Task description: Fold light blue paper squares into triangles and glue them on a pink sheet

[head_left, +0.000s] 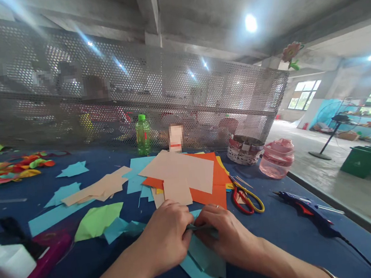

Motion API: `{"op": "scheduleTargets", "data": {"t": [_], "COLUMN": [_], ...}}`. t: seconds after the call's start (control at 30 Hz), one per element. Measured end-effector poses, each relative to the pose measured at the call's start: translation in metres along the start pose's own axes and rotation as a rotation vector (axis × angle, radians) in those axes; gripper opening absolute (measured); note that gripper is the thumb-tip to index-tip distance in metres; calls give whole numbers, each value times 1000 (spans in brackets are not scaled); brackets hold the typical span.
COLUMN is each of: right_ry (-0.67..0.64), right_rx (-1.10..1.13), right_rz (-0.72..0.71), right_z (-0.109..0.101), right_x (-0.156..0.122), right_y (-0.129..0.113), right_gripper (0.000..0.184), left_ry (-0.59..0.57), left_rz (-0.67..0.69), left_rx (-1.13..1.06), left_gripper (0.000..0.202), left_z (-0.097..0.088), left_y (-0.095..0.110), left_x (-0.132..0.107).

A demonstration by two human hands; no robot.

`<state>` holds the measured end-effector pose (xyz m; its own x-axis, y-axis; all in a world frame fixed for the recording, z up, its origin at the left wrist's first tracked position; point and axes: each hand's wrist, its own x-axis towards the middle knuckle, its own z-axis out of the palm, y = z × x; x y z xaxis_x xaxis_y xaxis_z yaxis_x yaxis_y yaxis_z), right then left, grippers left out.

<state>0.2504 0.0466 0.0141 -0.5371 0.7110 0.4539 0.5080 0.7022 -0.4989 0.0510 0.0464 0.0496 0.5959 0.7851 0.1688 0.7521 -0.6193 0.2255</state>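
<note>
My left hand [168,231] and my right hand [225,232] meet low in the middle of the view. Fingers of both are closed on a small piece of blue paper [196,227], mostly hidden between them. Below it, light blue paper sheets [206,260] lie on the table. Just beyond my left hand is a beige paper square [177,190], lying over a larger beige sheet [188,169] and orange paper [211,196]. Red-and-yellow-handled scissors [246,199] rest to the right of the stack.
A glue gun [305,210], a pink water jug [277,158] and a round basket [244,149] stand or lie at right. A green bottle [143,134] is near the perforated metal screen [183,86]. Left are green paper [98,221], colourful scraps [12,168] and a white plug [7,272].
</note>
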Motion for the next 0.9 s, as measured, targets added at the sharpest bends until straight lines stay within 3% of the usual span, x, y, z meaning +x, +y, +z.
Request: {"op": "scheduleTargets", "data": {"t": [0.9], "right_ry": [8], "right_rx": [-18], "right_rz": [-21], "right_z": [1], "right_x": [0], "right_y": [3], "right_gripper": [18], "left_ry": [-20], "left_rz": [-17], "left_rx": [16], "left_gripper": [14], "left_z": [-4], "left_y": [3], "left_x": [0]}}
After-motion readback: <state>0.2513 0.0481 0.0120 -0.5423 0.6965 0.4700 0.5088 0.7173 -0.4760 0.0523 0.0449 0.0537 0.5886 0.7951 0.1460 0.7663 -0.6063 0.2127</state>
